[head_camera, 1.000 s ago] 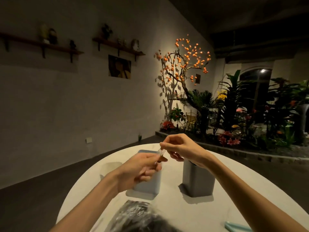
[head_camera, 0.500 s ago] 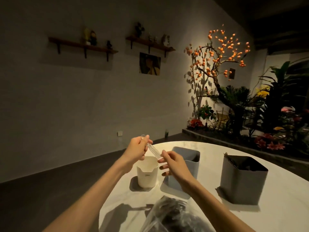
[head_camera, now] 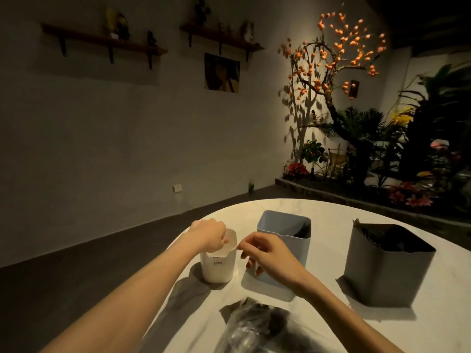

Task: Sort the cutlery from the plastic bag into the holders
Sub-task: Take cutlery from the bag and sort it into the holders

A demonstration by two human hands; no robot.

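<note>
The left hand [head_camera: 210,236] hides its fingertips inside the white holder [head_camera: 218,266].

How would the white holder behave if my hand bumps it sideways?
The white holder looks light and thin-walled, so it would probably slide on the smooth table. It is taller than wide and may tip, especially with the left hand at its rim.

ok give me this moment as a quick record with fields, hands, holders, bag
left hand: over the mouth of the white holder, fingers curled down into it, contents unseen
right hand: beside the white holder, loosely curled, apparently holding nothing
blue holder: middle, dark items inside
grey holder: right, dark items inside
bag: near edge of table, dark cutlery inside
</note>
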